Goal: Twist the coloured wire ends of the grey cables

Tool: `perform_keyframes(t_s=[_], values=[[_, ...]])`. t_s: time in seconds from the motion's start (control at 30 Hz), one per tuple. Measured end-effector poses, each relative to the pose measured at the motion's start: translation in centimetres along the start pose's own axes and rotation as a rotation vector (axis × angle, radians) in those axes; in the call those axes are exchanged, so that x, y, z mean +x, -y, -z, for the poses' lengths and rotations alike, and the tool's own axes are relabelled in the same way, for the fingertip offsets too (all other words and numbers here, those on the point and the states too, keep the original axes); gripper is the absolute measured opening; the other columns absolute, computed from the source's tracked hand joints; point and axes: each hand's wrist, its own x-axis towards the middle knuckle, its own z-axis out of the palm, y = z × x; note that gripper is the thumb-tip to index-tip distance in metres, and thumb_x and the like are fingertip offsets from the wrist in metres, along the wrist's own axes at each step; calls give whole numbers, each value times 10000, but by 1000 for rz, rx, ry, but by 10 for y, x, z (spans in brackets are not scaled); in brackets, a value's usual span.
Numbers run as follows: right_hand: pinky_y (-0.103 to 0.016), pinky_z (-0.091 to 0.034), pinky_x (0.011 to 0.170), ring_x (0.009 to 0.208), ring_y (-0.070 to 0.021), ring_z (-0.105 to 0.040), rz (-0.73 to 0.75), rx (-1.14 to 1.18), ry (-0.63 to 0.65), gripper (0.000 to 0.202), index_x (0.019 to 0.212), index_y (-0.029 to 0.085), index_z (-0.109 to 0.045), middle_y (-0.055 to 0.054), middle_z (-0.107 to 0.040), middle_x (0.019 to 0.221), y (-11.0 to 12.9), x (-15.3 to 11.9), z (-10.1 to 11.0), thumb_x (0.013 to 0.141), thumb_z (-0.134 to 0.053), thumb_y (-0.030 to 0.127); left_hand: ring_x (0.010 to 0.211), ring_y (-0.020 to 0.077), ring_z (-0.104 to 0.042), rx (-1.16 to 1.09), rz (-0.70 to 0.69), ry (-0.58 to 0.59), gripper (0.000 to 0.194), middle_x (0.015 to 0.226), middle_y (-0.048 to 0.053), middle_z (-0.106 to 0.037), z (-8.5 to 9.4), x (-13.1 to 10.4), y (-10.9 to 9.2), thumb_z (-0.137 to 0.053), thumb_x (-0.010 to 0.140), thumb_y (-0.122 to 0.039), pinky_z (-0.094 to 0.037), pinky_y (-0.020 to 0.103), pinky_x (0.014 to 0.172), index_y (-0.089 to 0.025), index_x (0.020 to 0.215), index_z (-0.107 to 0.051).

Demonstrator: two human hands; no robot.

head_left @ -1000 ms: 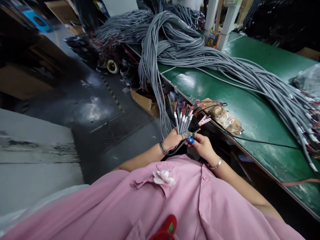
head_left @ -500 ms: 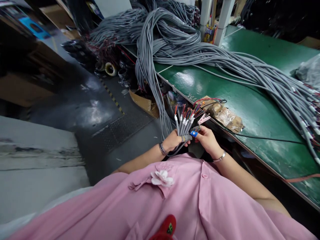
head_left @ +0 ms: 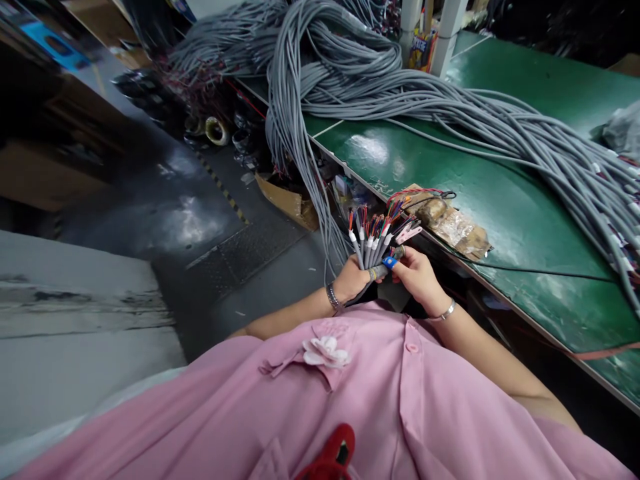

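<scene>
I record my left fingers (head_left: 379,272) closed around grey cables (head_left: 369,256), coloured wires (head_left: 363,216) already exposed beyond their white bands (head_left: 387,239), work apparently unfinished at my right fingers (head_left: 390,263), set narrow, contents unverifiable, just beside the surface (head_left: 530,223).

Wkshp: grey cables (head_left: 410,90) heaped on green bench (head_left: 525,217) w/ 2 posts (head_left: 449,37).

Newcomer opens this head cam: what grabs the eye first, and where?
Likely the swathe of gray cables, sprawled across the green table and drooping over its edge. Next, the cable bunch in the left hand, its colored wire ends fanning out, the right hand close beside. Then the white flower on the pink top.
</scene>
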Motion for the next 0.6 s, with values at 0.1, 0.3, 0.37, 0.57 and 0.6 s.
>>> perform_keyframes(t_s=[0.1,0.3,0.37,0.57,0.6], values=[[-259,-454,495,505,-105,-501,34,17,22,336,814,179,-599,24,-566,614,3,1,5,712,-703,482,510,115,-573,11,62,28,305,588,19,-630,3,1,-5,-792,627,-358,-496,251,519,-105,715,-648],[-238,-402,473,498,-94,-460,58,22,46,306,781,174,-633,28,-541,581,4,2,7,704,-719,458,459,108,-549,-3,70,71,287,530,19,-608,8,4,-13,-790,627,-339,-468,237,483,-98,656,-637],[-231,-396,466,500,-91,-453,67,36,8,291,780,178,-634,28,-548,597,3,2,4,690,-733,436,486,115,-566,-21,50,65,270,547,29,-623,7,5,-13,-793,620,-322,-483,245,520,-97,646,-646],[-215,-397,449,523,-93,-466,26,119,-94,249,788,197,-620,33,-570,646,3,2,-1,671,-747,376,546,141,-604,-91,17,25,249,603,46,-651,3,5,-9,-783,633,-320,-513,285,587,-102,668,-668],[-213,-393,449,522,-93,-468,23,131,-89,240,788,197,-621,34,-568,637,4,2,-1,675,-743,371,539,137,-599,-91,22,31,252,601,45,-650,2,4,-9,-785,631,-324,-509,281,579,-103,668,-669]])
